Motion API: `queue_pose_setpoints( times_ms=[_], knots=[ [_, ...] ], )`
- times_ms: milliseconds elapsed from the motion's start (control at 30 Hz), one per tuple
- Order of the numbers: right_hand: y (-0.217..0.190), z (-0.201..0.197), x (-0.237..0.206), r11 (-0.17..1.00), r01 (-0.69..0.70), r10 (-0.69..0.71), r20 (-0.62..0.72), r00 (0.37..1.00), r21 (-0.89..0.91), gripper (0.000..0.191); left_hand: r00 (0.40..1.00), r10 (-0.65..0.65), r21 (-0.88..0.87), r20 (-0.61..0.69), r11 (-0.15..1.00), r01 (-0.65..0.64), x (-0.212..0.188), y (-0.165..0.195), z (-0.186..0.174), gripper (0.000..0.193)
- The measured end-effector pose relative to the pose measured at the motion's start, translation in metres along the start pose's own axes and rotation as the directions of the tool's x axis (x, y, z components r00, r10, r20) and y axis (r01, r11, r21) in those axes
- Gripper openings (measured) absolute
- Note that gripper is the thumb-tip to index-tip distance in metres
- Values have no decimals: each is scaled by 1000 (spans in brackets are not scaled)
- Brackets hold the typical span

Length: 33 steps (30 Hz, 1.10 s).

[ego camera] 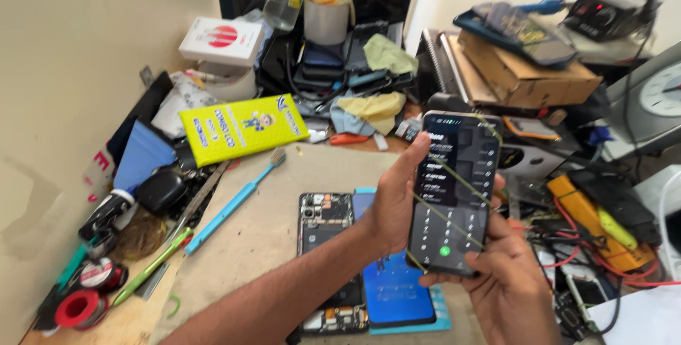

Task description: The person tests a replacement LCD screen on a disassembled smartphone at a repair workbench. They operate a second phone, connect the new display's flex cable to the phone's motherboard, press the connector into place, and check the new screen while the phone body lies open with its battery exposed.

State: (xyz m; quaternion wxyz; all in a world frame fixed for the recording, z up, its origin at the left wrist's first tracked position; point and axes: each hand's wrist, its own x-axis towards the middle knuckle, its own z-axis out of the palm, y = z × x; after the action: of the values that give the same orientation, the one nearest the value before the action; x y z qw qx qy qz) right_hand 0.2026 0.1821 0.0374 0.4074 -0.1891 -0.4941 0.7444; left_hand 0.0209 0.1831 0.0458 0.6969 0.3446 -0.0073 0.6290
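I hold a smartphone [455, 189] upright in front of me, its screen lit with a dark list and a green round button near the bottom. Yellow rubber bands cross its face. My left hand [391, 201] grips its left edge, thumb up along the side. My right hand [505, 274] supports it from below and from the right, fingers wrapped at the bottom edge. Below it on the mat lie an opened phone body [326, 221] showing its insides and a blue screen panel [397, 295].
A brown work mat [269, 224] carries a blue toothbrush [234, 201]. A yellow flat package [241, 128], a white box [221, 40], tape rolls [81, 306], a green tool [149, 268], cardboard boxes [525, 75], tangled red wires [603, 260] and several stacked phones [323, 61] crowd the edges.
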Motion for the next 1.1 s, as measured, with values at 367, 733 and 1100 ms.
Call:
queue_pose_setpoints(
  times_ms=[367,733,1100],
  knots=[
    [0,6,-3,997,46,-46,-1,999,-65,61,997,35,-35,70,999,-33,0,-4,-11,65],
    [-4,12,-5,997,66,-65,30,997,-46,61,999,28,48,35,998,-30,0,-2,-6,70],
    [-24,34,-12,984,126,-133,52,990,127,77,998,-7,634,57,773,-31,10,21,-13,70]
  ],
)
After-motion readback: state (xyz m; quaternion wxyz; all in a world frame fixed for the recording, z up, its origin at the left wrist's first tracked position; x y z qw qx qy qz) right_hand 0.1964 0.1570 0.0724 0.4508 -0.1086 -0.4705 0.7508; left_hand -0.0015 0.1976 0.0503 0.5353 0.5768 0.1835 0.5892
